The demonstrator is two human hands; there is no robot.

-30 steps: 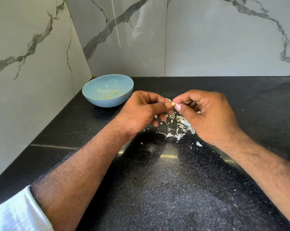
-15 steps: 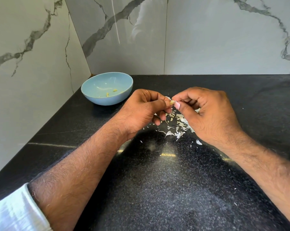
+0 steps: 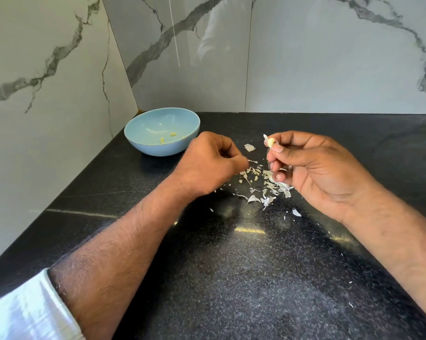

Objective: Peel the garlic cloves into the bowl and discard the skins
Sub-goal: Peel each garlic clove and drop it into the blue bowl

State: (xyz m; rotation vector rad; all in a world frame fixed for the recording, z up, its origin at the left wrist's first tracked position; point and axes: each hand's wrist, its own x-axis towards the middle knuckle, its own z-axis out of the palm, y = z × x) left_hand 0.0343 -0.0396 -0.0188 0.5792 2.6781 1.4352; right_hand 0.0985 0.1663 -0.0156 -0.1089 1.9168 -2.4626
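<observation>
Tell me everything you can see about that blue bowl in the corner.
The bowl is round, pale blue and glossy, ceramic by the look of it, and stands upright on the black countertop near the corner of the marble-look walls. A few small yellowish garlic pieces lie inside. No hand touches it; the left hand is nearest.

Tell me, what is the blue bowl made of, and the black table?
The blue bowl looks like glazed ceramic, smooth and softly shiny, though it could be melamine. The black countertop looks like polished granite: dark, speckled with pale flecks, and glossy enough to mirror the lights.
</observation>
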